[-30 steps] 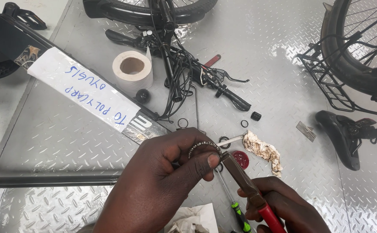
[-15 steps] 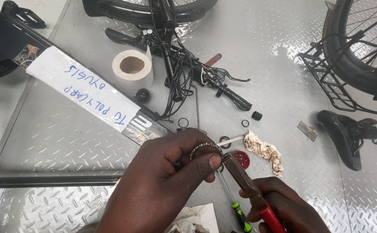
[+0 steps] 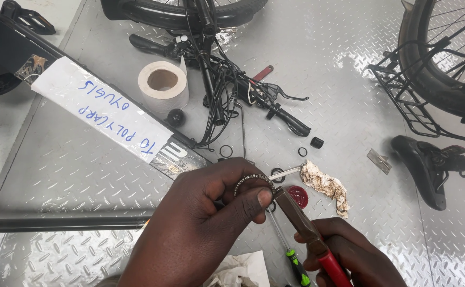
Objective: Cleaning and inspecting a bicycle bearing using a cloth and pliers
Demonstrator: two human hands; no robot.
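Observation:
My left hand pinches a small ring of bearing balls between thumb and fingers, held above the metal floor. My right hand grips red-handled pliers, whose jaws touch the right side of the ring by my left thumb. A green-handled screwdriver lies on the floor under the pliers. A small red cap and a crumpled dirty rag lie just right of the ring.
A roll of white tape, bicycle handlebars with tangled cables, small black rings, a bicycle wheel with rack, a saddle, a paper-labelled black frame part, and a dark bar lie on the tread-plate floor.
Almost nothing differs: both hands keep their places, with the pliers still at the ring held by the left fingers.

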